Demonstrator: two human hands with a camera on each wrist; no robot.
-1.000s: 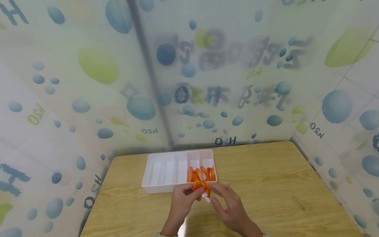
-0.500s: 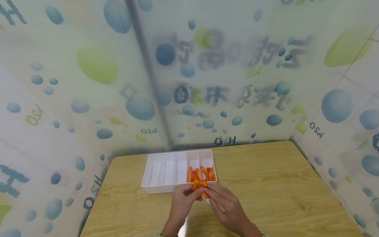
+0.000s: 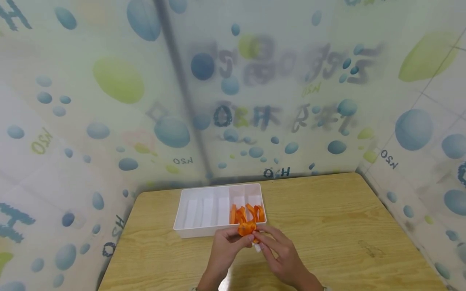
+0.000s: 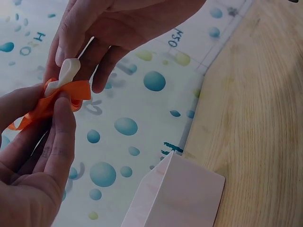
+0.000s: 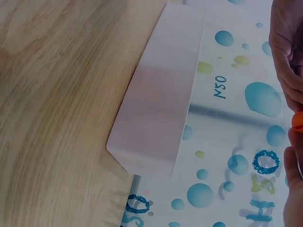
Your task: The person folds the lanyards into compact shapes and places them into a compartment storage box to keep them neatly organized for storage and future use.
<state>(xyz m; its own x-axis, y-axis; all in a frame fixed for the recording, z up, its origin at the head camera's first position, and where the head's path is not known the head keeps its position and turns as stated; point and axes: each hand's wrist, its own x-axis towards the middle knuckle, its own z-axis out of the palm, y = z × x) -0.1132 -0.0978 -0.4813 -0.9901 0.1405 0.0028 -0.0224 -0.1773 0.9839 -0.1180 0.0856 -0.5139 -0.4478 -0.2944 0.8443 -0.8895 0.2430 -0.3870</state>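
Observation:
An orange ribbon, shiny and looped, is held up just in front of the tray; a white looped band pokes out of it. My left hand pinches the ribbon between thumb and fingers, seen closely in the left wrist view. From the other side, my right hand grips it near the white band, its thumb beside the band's loop. In the right wrist view only a bit of ribbon shows at the right edge, between both hands. Fingers hide how ribbon and band join.
Behind the hands stands a white divided tray. Several orange ribbon strips lie in its right-hand compartments. The wooden table meets a patterned wall at its back and sides.
My right fingers, spread beside the white band a second ago, have closed in on it and the ribbon. The ribbon has turned a little in my fingers; the tray has not moved.

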